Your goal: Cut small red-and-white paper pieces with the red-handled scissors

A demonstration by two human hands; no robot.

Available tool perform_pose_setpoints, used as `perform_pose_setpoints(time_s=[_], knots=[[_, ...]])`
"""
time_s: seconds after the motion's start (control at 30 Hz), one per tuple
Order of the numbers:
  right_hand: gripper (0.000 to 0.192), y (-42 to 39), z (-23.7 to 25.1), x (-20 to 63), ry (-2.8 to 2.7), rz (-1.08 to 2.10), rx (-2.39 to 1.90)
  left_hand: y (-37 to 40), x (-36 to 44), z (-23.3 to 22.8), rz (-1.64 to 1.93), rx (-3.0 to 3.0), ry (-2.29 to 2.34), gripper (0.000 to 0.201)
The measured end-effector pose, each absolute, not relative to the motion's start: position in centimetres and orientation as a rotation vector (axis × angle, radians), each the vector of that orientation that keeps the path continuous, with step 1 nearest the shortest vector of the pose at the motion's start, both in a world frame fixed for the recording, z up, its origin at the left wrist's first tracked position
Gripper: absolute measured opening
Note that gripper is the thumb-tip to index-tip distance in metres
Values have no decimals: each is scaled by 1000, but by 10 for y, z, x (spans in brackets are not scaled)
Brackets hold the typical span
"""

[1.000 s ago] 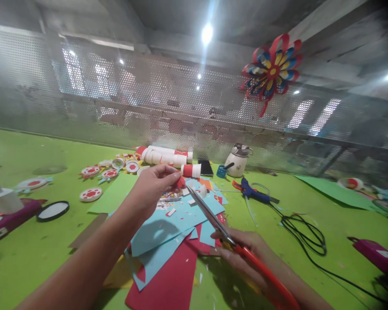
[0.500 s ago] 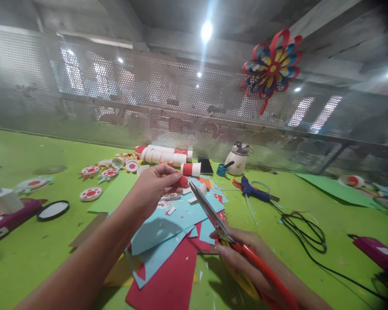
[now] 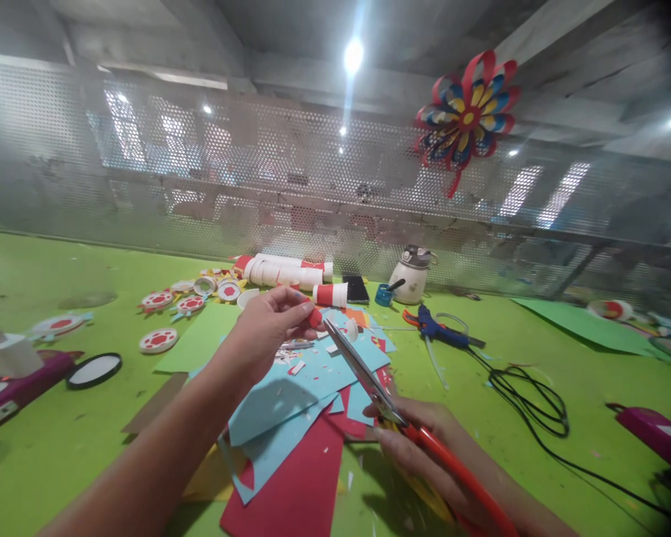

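Observation:
My left hand [image 3: 276, 319] pinches a small red paper piece [image 3: 314, 318] between thumb and fingers, above the heap of paper. In my right hand [image 3: 419, 440] is a pair of scissors [image 3: 369, 379] with red and yellow handles, my fingers wrapped round them. The blade tips point up and left, close beside the red piece. Whether they touch it I cannot tell. Below lie light blue paper sheets [image 3: 282, 403] strewn with white scraps, and a red paper sheet [image 3: 296, 485] nearer to me.
Behind my hands lie a red and white paper cup [image 3: 332, 294], stacked cups [image 3: 285, 274] and a phone [image 3: 355, 289]. A blue glue gun [image 3: 439, 328] with a looped black cable [image 3: 528, 399] is at right. Round paper turtles [image 3: 157, 341] and a tape roll [image 3: 94, 370] sit at left.
The red piece in my left hand has turned slightly and shows a smaller outline by the scissor tips. The scissors stay nearly in place; the view has shifted a little.

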State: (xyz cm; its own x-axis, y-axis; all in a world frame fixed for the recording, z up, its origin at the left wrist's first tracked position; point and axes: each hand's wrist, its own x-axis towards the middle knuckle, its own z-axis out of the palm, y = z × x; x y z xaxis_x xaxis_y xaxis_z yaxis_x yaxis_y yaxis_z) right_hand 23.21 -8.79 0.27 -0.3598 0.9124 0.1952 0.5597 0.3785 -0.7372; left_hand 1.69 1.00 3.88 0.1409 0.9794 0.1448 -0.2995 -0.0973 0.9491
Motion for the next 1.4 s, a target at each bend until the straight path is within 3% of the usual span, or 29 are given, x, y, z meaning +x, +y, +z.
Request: perform_pose_setpoints(time_s=[0.6,1.13,1.4], knots=[[24,-79,-9,234,-2036,764,-1341,14,16,35,1305,1157,810,22],[36,-78,-14,234,-2056,663,-1362,12,16,35,1346,1172,837,23],[27,-82,-4,232,-2063,719,-1338,13,17,34,1358,1141,811,24]])
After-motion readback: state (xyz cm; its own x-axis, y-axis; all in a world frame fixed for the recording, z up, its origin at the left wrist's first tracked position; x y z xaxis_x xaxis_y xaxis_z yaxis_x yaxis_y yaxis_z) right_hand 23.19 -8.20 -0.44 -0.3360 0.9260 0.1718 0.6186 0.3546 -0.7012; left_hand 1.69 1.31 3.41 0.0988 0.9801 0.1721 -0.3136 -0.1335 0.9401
